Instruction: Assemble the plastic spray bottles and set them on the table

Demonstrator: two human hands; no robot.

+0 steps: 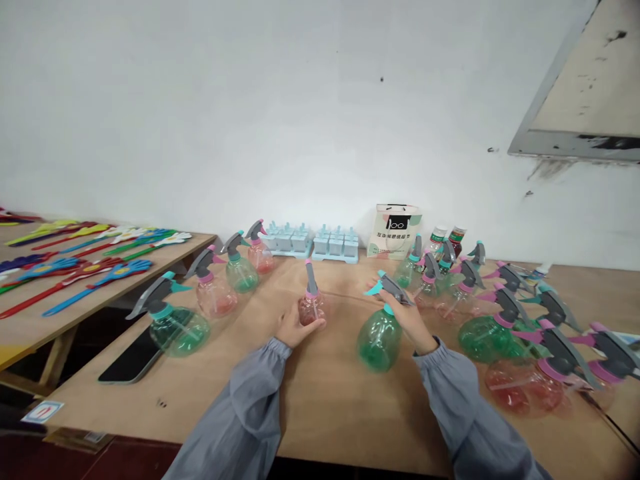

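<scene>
My left hand [297, 325] is wrapped round the body of a pink spray bottle [312, 308], which stands upright at the middle of the table with a grey and pink trigger head. To its right, my right hand [405, 313] grips the grey and turquoise head of a green spray bottle [380, 340]. That bottle is tilted, and I cannot tell whether its base touches the table. Nearest to my left hand on the far side are a pink spray bottle [215, 297] and a green spray bottle [179, 331]. Several more pink and green bottles crowd the right, among them a green spray bottle [484, 337].
A black phone [131, 357] lies under the left bottles. Light blue ice-pop moulds [335, 245] and a paper bag [393, 233] stand by the wall. Colourful hand-shaped clappers [95, 270] cover a second table at left, with a gap between the tables.
</scene>
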